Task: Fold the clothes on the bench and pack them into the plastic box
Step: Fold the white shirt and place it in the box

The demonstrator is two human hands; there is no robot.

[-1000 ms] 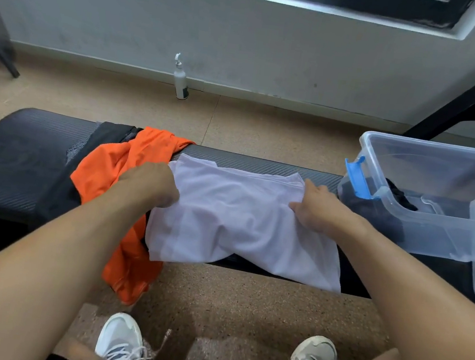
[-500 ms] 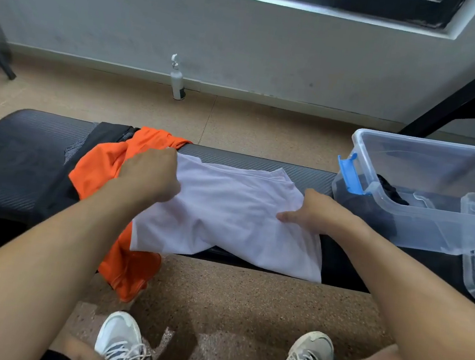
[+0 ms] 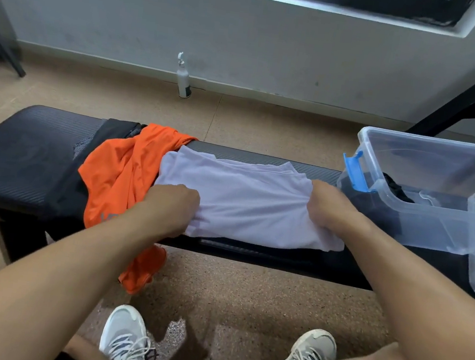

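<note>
Both hands, left (image 3: 171,209) and right (image 3: 328,209), are pinching the pale lilac fabric shirt (image 3: 245,201) mid-frame on the black padded tabletop (image 3: 17,158); hanging hem now folded up, nearly ready for the clear plastic box (image 3: 427,185) at right.

we can't see the fingertips of the left hand (image 3: 171,208) or right hand (image 3: 330,207), curled under into the white garment (image 3: 245,201), while the plastic box (image 3: 426,191) runs off the right edge and the print on the orange shirt (image 3: 117,171) is too blurred to read.
</note>
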